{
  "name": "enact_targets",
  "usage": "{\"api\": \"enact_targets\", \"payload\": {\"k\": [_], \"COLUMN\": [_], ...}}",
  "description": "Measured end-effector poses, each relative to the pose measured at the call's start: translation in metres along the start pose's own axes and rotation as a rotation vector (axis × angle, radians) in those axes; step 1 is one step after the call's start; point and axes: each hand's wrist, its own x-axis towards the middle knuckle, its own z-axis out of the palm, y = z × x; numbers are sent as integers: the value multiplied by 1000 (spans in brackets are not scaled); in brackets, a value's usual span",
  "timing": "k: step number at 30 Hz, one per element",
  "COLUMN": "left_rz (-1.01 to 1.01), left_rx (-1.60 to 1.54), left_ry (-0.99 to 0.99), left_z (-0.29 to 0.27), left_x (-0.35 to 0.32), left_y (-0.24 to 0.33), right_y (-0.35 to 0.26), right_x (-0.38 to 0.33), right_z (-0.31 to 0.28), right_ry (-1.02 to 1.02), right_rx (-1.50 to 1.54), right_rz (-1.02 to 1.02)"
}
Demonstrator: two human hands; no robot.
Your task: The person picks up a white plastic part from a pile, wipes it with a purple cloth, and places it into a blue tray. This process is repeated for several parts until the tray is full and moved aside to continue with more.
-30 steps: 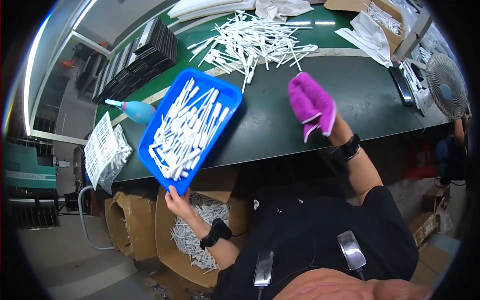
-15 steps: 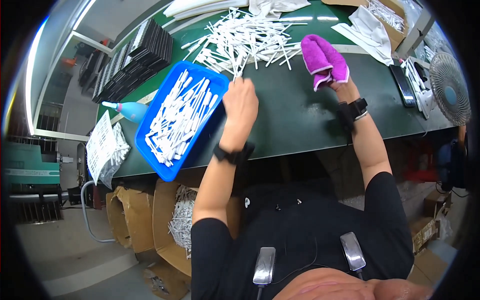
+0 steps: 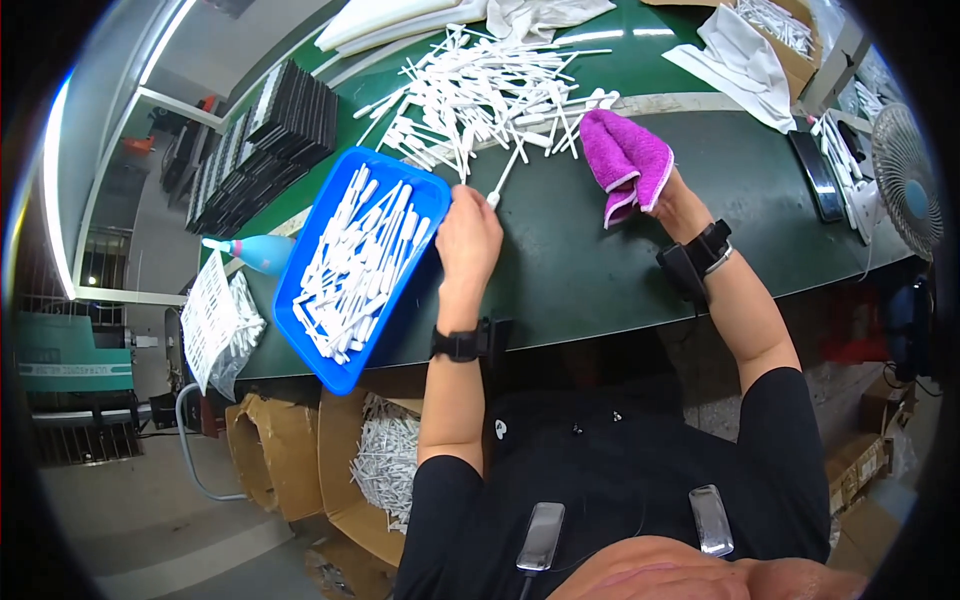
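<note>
**Left hand on one stick, right hand holding cloth**

The left hand (image 3: 468,240) has its fingers curled shut around the lower end of a white stick (image 3: 505,175). The stick's long axis runs up and to the right, away from the fingers, with its far end reaching the pile of sticks (image 3: 480,85) on the green table (image 3: 580,270). The right hand (image 3: 672,195) is closed on a magenta cloth (image 3: 625,160), just right of the stick and a little apart from it. The left hand is nearer the blue tray (image 3: 330,365), which lies touching its left side, full of white sticks. Between stick and cloth the table is bare. Farther off: black trays (image 3: 270,130), a fan (image 3: 905,180).
</note>
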Motion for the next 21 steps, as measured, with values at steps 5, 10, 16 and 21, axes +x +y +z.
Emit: {"api": "enact_targets", "payload": {"k": [5,10,16,21], "left_rz": [17,64,143,-11], "left_rx": [-82,140,229,-12], "left_ry": [-3,-149,-304,-425], "left_z": [-15,-23,-1,-18], "left_x": [-1,-11,-26,-19], "left_y": [-8,7,30,-5], "right_y": [3,8,8,21], "right_x": [6,15,21,11], "right_z": [-13,-21,-49,-8], "right_ry": [46,0,-172,-56], "right_rx": [-3,-86,-787,303], "right_rz": [35,-1,-362,21]}}
